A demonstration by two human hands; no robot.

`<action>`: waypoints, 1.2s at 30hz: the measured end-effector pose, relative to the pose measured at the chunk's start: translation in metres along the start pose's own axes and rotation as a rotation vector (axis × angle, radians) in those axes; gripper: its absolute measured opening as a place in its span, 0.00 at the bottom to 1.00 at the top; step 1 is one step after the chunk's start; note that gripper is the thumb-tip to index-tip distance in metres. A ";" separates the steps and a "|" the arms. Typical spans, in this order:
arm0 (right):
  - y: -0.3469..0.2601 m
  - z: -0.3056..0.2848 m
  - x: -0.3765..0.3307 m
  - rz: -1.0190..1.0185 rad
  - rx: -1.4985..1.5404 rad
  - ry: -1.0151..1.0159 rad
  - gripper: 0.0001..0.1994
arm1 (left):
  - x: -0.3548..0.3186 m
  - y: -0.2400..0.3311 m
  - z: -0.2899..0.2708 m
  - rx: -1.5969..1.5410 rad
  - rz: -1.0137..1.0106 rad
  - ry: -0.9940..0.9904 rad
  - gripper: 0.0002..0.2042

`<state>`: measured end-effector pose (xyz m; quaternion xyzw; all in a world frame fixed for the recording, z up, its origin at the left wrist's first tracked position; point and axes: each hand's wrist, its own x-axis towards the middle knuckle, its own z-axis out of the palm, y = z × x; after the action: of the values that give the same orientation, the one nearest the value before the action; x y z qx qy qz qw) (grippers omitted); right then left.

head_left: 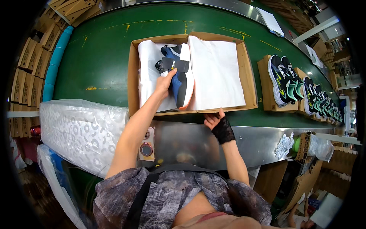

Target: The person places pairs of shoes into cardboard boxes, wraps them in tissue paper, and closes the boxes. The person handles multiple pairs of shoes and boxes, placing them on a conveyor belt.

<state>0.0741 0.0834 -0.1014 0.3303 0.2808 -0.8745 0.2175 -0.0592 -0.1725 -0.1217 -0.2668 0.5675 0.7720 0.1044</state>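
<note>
- Shoe box: open brown cardboard, on the green belt, lined with white tissue paper.
- Blue shoe: white sole, on its side, inside box, black tag attached.

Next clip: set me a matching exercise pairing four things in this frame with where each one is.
Things:
1. left hand
2. right hand
3. blue shoe
4. black-and-green shoes

Places:
A. at the open box's near edge
B. on a closed box to the right
C. lying in the open box on white paper
D. resting on the blue shoe

Pairs: 1-D, 2-A, 3-C, 4-B
</note>
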 end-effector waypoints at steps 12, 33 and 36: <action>-0.027 0.042 -0.032 -1.283 -0.767 0.256 0.23 | -0.066 0.034 0.040 0.184 0.036 -0.373 0.37; -0.092 -0.056 -0.009 -0.791 -1.077 -0.033 0.24 | -0.085 -0.038 0.044 -0.300 0.174 -0.279 0.35; -0.142 -0.008 -0.041 -0.868 -1.049 -0.016 0.25 | -0.136 -0.005 0.067 -0.289 0.068 -0.291 0.36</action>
<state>0.0259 0.2024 -0.0281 0.0320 0.7730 -0.6334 -0.0194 0.0371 -0.0892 -0.0390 -0.1454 0.4387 0.8787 0.1197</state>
